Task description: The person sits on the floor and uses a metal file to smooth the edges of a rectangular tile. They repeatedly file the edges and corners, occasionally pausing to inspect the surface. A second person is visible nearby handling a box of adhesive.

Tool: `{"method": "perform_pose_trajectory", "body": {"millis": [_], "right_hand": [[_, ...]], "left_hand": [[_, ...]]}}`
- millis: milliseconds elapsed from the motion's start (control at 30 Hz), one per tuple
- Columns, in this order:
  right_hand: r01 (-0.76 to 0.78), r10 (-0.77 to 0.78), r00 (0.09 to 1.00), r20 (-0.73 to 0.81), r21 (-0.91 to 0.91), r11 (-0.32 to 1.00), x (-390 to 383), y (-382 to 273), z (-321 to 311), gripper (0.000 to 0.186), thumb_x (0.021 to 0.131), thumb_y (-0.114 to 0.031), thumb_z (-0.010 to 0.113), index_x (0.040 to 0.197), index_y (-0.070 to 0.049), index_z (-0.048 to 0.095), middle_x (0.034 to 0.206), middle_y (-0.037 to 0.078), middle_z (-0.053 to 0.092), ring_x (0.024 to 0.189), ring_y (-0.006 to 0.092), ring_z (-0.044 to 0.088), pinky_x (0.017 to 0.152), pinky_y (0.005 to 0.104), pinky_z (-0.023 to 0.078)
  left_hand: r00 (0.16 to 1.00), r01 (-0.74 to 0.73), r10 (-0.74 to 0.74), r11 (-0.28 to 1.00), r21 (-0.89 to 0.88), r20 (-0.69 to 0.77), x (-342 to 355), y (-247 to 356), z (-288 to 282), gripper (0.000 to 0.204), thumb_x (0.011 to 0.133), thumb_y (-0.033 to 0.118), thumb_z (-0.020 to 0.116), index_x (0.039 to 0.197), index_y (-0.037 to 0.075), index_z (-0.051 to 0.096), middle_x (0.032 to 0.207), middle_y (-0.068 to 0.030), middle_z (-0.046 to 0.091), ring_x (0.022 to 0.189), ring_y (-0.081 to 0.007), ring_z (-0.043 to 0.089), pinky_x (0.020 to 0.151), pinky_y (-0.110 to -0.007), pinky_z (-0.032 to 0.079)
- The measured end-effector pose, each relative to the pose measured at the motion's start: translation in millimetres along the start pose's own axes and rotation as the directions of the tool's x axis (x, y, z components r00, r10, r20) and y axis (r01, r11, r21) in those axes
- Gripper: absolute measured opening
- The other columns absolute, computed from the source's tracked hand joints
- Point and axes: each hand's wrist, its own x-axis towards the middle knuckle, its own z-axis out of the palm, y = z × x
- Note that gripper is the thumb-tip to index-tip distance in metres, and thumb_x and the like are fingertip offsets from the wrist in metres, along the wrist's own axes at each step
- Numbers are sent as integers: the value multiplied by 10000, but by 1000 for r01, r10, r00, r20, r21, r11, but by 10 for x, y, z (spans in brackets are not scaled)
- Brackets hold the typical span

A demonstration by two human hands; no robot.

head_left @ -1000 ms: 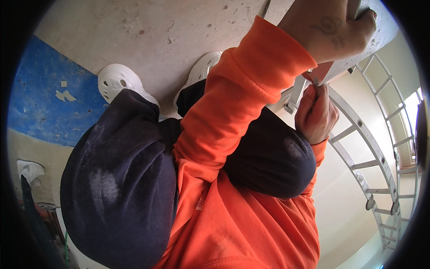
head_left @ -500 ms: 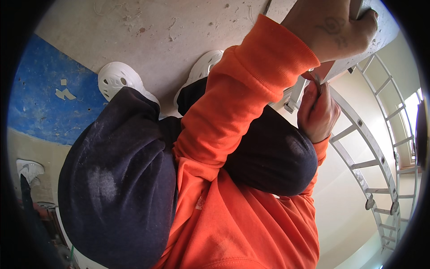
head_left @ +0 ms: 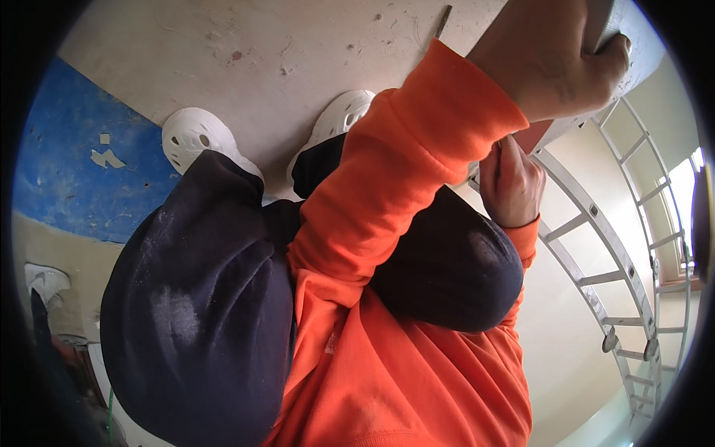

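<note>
My left hand [head_left: 555, 71] reaches across to the upper right, closed round a grey straight-edged piece [head_left: 600, 24] whose kind I cannot tell. Beside and under that hand is a pale grey board [head_left: 642, 45] with a reddish-brown face [head_left: 533, 137]. Lower down, my right hand [head_left: 512, 185] is closed, fingers pressed together near the reddish face. Whatever it holds is hidden behind the left cuff and the fingers. Orange sleeves [head_left: 387, 179] cover both arms.
Metal ladders [head_left: 596, 216] stand at the right against a pale wall. White clogs [head_left: 197, 138] are on my feet on the dusty floor. A blue sheet [head_left: 82, 171] with paper scraps lies left. One thin dark strip [head_left: 444, 22] is at the top. Another shoe [head_left: 46, 279] shows far left.
My right hand has shifted a little left, and the thin red-and-metal thing seen at its fingers is now hidden. The left hand keeps its grip and sits slightly lower in view.
</note>
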Motion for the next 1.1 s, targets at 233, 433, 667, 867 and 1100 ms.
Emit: {"method": "perform_pose_trajectory", "body": {"millis": [233,433,667,867,1100], "right_hand": [[-77,91,991,-95,145,986,-118,-190,-119,85,899,-58,642,972,-63,686,761,99,690,607,260,666,570,364,510],[-152,174,967,-186,127,980,-94,-267,-149,133,923,-51,621,1033,-57,695,708,92,656,555,265,625,540,358,482],[-165,165,973,-160,10,986,-80,-265,-244,182,926,-46,622,1091,-63,696,761,99,693,572,265,643,550,352,497],[-148,148,975,-165,12,989,-56,-280,-260,173,932,-56,618,1083,-65,700,857,88,733,653,258,694,590,338,525],[-143,144,978,-151,15,990,-50,-268,-242,154,937,-72,620,1065,-71,705,830,91,727,632,254,685,574,343,514]], "left_hand": [[999,-47,47,991,-129,-4,43,105,-26,532,936,8,517,1367,-102,223,878,-221,613,672,-295,662,596,-390,562],[995,39,-6,942,-333,100,50,-49,-82,540,938,6,508,1375,-115,214,900,-245,625,688,-299,678,603,-384,575],[994,-110,107,970,-217,-27,68,-280,115,603,931,4,509,1409,-172,186,886,-253,630,670,-289,681,584,-364,588],[1000,-8,9,989,-149,6,-11,-5,1,601,925,-2,512,1406,-163,190,856,-240,625,640,-287,670,550,-364,578],[997,-82,76,972,-219,-33,70,-183,89,585,924,-8,510,1402,-139,199,854,-238,622,643,-302,672,564,-372,578]]}}
